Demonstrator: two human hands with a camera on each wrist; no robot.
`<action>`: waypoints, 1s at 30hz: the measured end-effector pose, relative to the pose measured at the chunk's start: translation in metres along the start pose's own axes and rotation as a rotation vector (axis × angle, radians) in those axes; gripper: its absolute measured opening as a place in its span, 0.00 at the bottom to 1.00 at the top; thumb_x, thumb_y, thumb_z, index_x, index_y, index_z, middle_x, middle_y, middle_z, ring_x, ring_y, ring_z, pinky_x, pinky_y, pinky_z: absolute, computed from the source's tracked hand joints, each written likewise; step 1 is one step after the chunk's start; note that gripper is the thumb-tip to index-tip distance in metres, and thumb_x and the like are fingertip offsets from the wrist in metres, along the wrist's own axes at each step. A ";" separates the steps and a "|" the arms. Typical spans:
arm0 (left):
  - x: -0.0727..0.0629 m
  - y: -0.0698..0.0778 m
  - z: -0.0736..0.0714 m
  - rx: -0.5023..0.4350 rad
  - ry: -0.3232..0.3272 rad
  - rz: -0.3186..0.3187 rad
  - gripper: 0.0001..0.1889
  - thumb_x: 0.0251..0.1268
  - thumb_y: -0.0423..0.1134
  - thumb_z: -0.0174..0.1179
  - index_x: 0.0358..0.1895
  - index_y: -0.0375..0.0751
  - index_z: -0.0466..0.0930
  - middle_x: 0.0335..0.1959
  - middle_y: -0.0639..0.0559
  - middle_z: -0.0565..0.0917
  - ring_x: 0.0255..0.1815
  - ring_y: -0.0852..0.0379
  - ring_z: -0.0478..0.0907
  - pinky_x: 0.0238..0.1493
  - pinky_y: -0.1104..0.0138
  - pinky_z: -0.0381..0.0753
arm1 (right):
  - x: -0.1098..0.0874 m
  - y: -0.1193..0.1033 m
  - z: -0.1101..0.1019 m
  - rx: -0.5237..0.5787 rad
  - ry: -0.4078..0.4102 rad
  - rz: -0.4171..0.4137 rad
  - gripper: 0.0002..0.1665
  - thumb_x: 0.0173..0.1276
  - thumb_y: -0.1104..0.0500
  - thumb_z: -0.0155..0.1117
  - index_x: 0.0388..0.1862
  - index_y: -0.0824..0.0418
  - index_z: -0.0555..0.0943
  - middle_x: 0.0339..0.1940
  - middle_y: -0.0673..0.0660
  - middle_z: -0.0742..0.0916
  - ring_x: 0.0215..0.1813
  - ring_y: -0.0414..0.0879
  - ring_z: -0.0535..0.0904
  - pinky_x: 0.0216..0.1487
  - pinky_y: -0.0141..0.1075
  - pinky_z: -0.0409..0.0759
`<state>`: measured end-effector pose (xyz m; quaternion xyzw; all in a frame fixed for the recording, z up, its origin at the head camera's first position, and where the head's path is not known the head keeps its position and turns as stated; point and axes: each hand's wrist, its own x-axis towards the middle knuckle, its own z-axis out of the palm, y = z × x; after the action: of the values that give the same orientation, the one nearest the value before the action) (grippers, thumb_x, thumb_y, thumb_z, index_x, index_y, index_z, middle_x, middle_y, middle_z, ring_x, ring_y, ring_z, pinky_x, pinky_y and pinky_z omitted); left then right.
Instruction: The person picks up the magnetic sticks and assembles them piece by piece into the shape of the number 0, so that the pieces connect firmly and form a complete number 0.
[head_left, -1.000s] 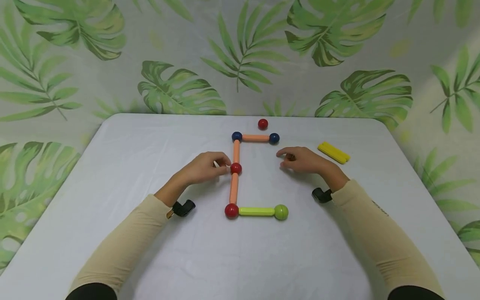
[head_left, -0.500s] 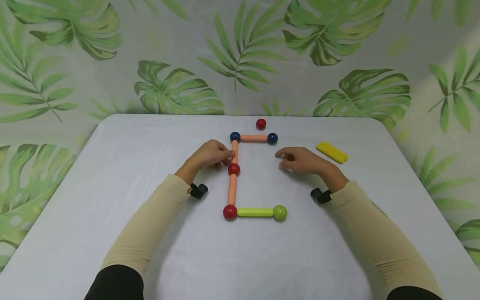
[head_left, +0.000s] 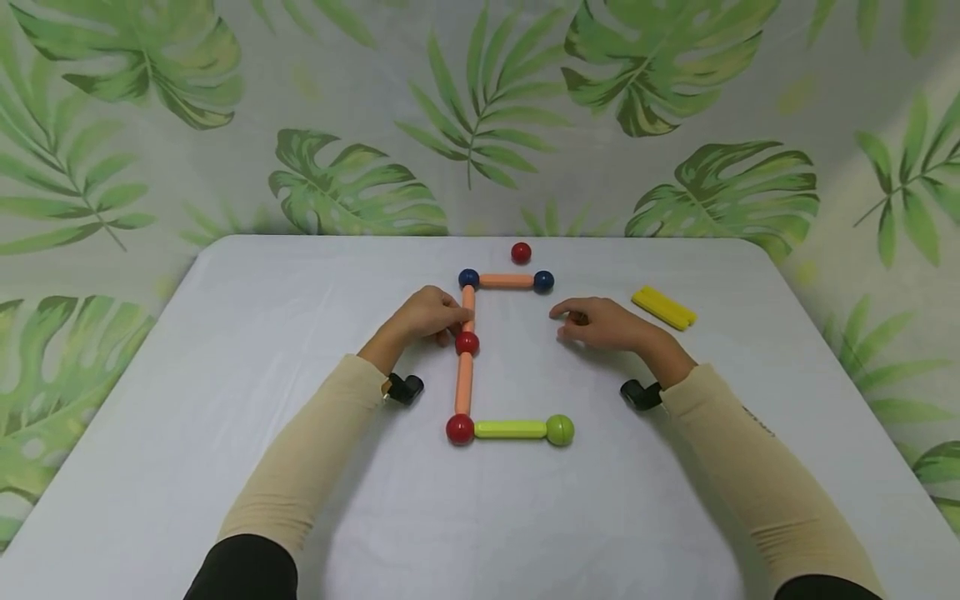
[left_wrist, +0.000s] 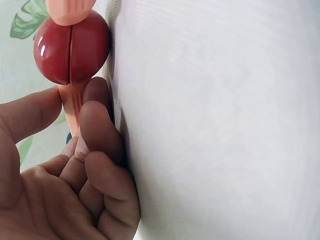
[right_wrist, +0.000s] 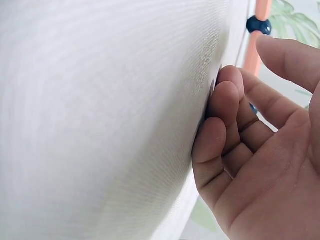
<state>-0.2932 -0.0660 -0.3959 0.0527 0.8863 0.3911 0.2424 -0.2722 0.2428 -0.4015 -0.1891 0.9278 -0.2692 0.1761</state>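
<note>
Orange rods and coloured balls lie joined in an angular C on the white table. My left hand [head_left: 431, 313] pinches the upper upright orange rod [head_left: 468, 298] between thumb and fingers, just beyond the middle red ball [left_wrist: 72, 47]. Above it a blue ball [head_left: 468, 279] joins a level orange rod [head_left: 506, 282] ending in a second blue ball [head_left: 543, 282]. Below, another orange rod [head_left: 464, 383] runs to a larger red ball [head_left: 460, 429], then a lime green rod [head_left: 510, 429] and green ball [head_left: 559, 430]. My right hand [head_left: 603, 323] rests on the table, fingers loosely bent, holding nothing.
A loose red ball [head_left: 521, 253] lies behind the top rod, near the table's back edge. Yellow rods [head_left: 664, 307] lie side by side beyond my right hand. Leaf-patterned cloth [head_left: 360, 183] hangs behind the table.
My left hand has moved from beside the middle red ball up and right onto the upper upright rod, which it now pinches. My right hand has stayed in place.
</note>
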 end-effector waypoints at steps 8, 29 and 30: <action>0.004 -0.001 0.002 -0.017 0.024 -0.012 0.16 0.67 0.50 0.60 0.39 0.40 0.85 0.25 0.54 0.83 0.19 0.61 0.75 0.25 0.69 0.70 | 0.000 -0.001 0.001 0.004 0.001 0.020 0.22 0.72 0.55 0.60 0.62 0.59 0.78 0.38 0.57 0.81 0.36 0.46 0.73 0.37 0.34 0.71; 0.004 -0.005 0.001 -0.066 0.069 -0.061 0.15 0.68 0.49 0.59 0.40 0.40 0.82 0.30 0.50 0.83 0.21 0.59 0.74 0.24 0.70 0.72 | -0.003 0.000 0.000 0.007 0.010 -0.003 0.22 0.72 0.56 0.59 0.62 0.60 0.78 0.40 0.58 0.82 0.35 0.45 0.72 0.37 0.36 0.71; 0.004 -0.005 0.001 -0.065 0.069 -0.058 0.15 0.68 0.49 0.59 0.40 0.40 0.82 0.30 0.50 0.83 0.21 0.59 0.74 0.25 0.70 0.72 | -0.003 0.000 0.000 0.008 0.009 0.001 0.22 0.72 0.56 0.59 0.62 0.60 0.77 0.40 0.58 0.82 0.36 0.45 0.72 0.37 0.36 0.71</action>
<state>-0.2957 -0.0675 -0.4017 0.0056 0.8820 0.4141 0.2248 -0.2699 0.2441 -0.4009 -0.1868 0.9276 -0.2737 0.1726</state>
